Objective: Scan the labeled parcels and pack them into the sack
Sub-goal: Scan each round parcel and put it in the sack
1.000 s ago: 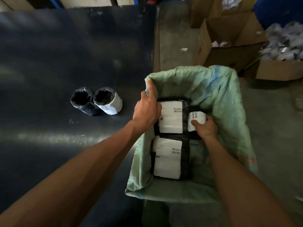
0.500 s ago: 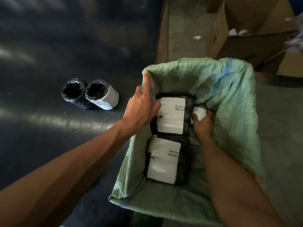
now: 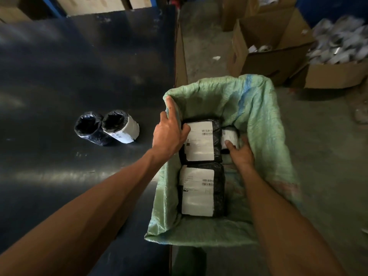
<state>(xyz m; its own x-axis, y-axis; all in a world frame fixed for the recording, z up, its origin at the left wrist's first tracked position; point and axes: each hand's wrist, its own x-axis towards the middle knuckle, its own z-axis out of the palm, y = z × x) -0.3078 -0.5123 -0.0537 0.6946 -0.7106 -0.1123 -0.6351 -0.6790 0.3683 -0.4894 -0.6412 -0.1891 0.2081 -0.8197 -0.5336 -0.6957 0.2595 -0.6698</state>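
A green woven sack [image 3: 258,116] stands open at the table's right edge. Inside lie two flat black parcels with white labels, a far one [image 3: 201,141] and a near one [image 3: 199,191]. My left hand [image 3: 169,134] grips the sack's left rim, its fingers touching the far parcel. My right hand [image 3: 242,153] is down in the sack, holding a small labeled parcel [image 3: 230,136] beside the far flat one. On the dark table [image 3: 69,76] lie two black rolled parcels side by side, one unlabeled on this side [image 3: 87,127] and one with a white label [image 3: 121,127].
Open cardboard boxes [image 3: 264,48] stand on the concrete floor beyond the sack. A further box at the right [image 3: 336,54] holds a heap of pale wrapped items. A cardboard strip [image 3: 180,56] runs along the table's right edge.
My right hand has pushed the small parcel lower into the sack beside the far flat parcel. My left hand has kept its grip on the sack's rim.
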